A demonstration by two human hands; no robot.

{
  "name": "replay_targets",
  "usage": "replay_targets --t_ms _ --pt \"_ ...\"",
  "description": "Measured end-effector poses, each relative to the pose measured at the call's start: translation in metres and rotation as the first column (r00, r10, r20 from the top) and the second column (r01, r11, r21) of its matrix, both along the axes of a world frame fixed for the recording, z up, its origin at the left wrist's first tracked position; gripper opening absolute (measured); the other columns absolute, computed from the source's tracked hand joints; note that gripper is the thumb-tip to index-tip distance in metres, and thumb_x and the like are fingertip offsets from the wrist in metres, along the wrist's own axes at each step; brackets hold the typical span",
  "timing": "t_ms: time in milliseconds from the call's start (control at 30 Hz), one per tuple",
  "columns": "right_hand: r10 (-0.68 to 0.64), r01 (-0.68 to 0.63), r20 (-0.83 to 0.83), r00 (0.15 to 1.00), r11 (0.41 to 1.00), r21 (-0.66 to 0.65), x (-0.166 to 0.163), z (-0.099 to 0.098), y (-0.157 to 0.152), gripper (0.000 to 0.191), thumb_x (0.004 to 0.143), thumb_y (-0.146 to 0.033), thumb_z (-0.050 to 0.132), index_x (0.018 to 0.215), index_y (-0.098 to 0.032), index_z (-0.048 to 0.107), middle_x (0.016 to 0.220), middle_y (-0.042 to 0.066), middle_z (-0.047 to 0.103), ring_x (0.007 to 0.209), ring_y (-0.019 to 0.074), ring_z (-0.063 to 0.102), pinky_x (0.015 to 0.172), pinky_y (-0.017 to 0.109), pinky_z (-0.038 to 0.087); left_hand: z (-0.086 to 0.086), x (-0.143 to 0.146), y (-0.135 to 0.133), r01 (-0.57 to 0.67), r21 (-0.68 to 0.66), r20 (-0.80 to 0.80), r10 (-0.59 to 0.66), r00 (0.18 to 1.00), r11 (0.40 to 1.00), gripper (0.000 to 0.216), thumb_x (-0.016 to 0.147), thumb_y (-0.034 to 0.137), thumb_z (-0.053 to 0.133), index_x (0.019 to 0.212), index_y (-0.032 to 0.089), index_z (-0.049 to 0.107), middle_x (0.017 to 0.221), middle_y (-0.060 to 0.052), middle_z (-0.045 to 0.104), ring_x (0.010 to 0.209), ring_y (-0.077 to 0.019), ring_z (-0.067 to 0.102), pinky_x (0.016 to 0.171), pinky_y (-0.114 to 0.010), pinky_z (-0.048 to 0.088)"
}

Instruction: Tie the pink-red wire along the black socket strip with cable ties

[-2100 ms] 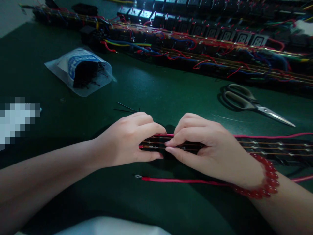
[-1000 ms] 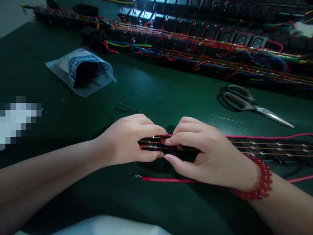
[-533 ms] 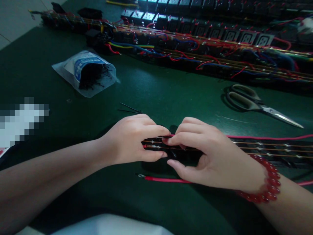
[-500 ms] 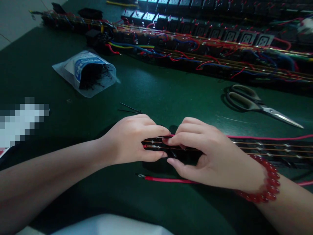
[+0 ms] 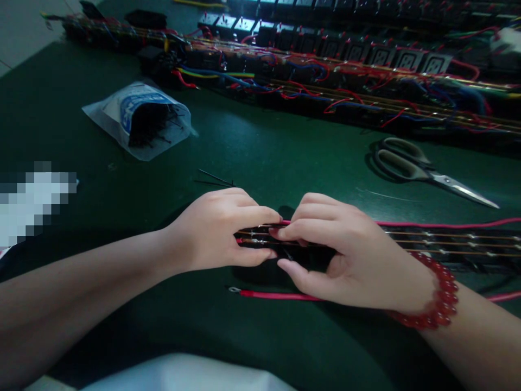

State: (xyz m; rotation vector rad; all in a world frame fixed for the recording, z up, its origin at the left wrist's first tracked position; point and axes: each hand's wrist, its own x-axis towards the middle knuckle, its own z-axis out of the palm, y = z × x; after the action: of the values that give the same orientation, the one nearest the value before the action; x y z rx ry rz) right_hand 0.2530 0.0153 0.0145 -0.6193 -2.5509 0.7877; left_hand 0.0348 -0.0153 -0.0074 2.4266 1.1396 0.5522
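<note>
A long black strip (image 5: 451, 244) with bare copper rods and solder joints lies across the front of the bench. My left hand (image 5: 222, 228) grips its left end, index finger along the far side and thumb on the near side. Close beside it, my right hand (image 5: 337, 244) holds the strip with bent fingers, its index fingertip by a red wire (image 5: 419, 224) along the far edge. A thin dark piece, maybe a cable tie, shows above the right thumb. What the curled fingers touch underneath is hidden. Nearer me lies a red cable (image 5: 277, 295) with a metal ring terminal (image 5: 234, 290).
Scissors (image 5: 419, 165) lie at the right. A plastic bag (image 5: 118, 117) of black cable ties stands open at the left. Loose black ties (image 5: 215, 178) lie beyond my left hand. Wired socket strips (image 5: 325, 76) fill the back of the green bench (image 5: 252, 146).
The whole view has shifted slightly, so things appear a little further left and up. Both hands keep nearly the same grip on the strip.
</note>
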Motion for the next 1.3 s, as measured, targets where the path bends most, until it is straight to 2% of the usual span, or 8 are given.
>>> replay_targets --t_ms 533,800,1033,1300 --pt "0.006 -0.006 0.003 1.0 1.0 0.003 0.0009 -0.0029 -0.0004 0.01 0.076 -0.023 0.07 0.083 -0.015 0.071 0.072 0.004 0.067 0.068 0.016 0.055 0.061 0.03 0.046 -0.0021 0.001 -0.0018 -0.007 -0.014 0.031 0.007 0.999 1.0 0.03 0.082 0.032 0.068 0.11 0.019 0.07 0.097 -0.003 0.074 0.087 -0.0169 0.066 0.079 -0.028 0.05" --pt "-0.011 0.011 -0.003 1.0 1.0 -0.019 0.0011 -0.0034 -0.0002 0.012 0.076 -0.024 0.071 0.083 -0.014 0.071 0.071 0.004 0.067 0.068 0.0156 0.053 0.061 0.03 0.046 -0.0039 0.0013 -0.0024 0.017 0.008 0.101 -0.017 0.995 1.0 0.028 0.083 0.027 0.068 0.108 0.016 0.07 0.101 -0.005 0.073 0.091 -0.0167 0.065 0.081 -0.029 0.051" --pt "-0.045 0.044 -0.018 0.999 0.996 -0.074 0.0003 -0.0047 0.0006 0.013 0.085 -0.024 0.064 0.082 -0.015 0.073 0.069 0.004 0.067 0.068 0.0149 0.055 0.061 0.029 0.045 -0.0064 -0.0003 -0.0028 0.037 0.098 0.107 -0.048 0.993 0.994 0.024 0.085 0.027 0.068 0.106 0.015 0.068 0.106 -0.007 0.071 0.095 -0.0171 0.063 0.083 -0.03 0.051" --pt "-0.093 0.095 0.019 0.995 0.987 -0.133 0.0031 -0.0004 0.0045 0.015 0.09 -0.018 0.06 0.079 -0.017 0.071 0.071 0.002 0.069 0.069 0.0135 0.059 0.061 0.026 0.046 -0.0036 0.0006 -0.0027 0.062 0.089 0.097 -0.07 0.993 0.994 0.02 0.085 0.022 0.068 0.102 0.013 0.063 0.103 -0.005 0.07 0.097 -0.0164 0.063 0.087 -0.029 0.05"
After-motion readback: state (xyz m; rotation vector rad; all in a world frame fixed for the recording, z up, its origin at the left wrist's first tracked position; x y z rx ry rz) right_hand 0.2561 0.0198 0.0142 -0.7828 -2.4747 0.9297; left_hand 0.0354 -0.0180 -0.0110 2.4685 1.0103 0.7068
